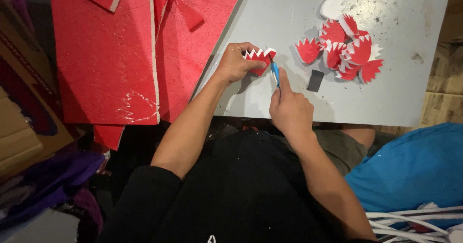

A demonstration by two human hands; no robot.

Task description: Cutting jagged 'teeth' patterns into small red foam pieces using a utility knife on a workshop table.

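Closest in, a black top (241,195) fills the bottom of the view, its sleeves pushed up off both bare forearms. To the right of it sits a bright blue bundle (410,168) with white cords (415,221) trailing over its lower part. To the left, purple cloth (48,185) and brown cardboard (19,113) are heaped together.

Past the near edge of the grey tabletop (386,98), the right hand (289,110) is closed around a small blue-handled cutter (275,73), its tip up against the piece held by the other hand. The left hand (235,62), near the tabletop's left edge, pinches a red foam piece (259,59) with a white zigzag edge, fingers clamped over its top. The two hands are close together but do not touch.

Just right of the cutter lies a small dark rectangular scrap (315,80). Further on, toward the middle of the tabletop, a pile of finished red jagged cutouts (345,50) overlap one another, with a white cutout (332,6) at the far end of it.

Hanging off the tabletop's left edge and spreading leftward, large red foam sheets (106,50) with white cut edges lie stacked and overlapping.
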